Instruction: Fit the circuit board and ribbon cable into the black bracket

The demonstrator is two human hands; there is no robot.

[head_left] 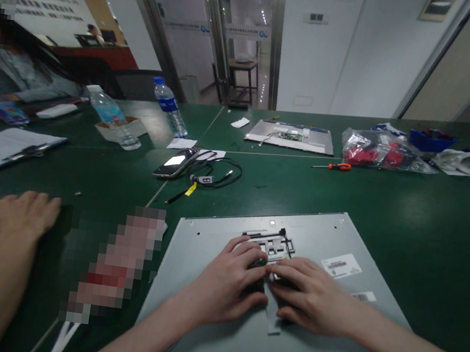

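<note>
A large flat silver-grey metal panel (211,344), like the back of a display, lies in front of me. Both my hands are over its middle, fingertips meeting beside a black-edged cutout (280,243). My left hand (233,280) has bent fingers, its thumb toward the right hand. My right hand (310,294) reaches in from the right with its fingers bent and close together. A narrow grey strip (272,315) runs from under the fingertips toward me. What the fingertips pinch is hidden. White labels (341,265) are on the panel right of my right hand.
Behind the panel lie a coiled black cable (220,184), a phone (176,162), an orange screwdriver (339,166) and a second panel (290,137). Bottles (170,107) stand farther left. Another person's hand (22,213) rests at left. A plastic bag (385,150) lies back right.
</note>
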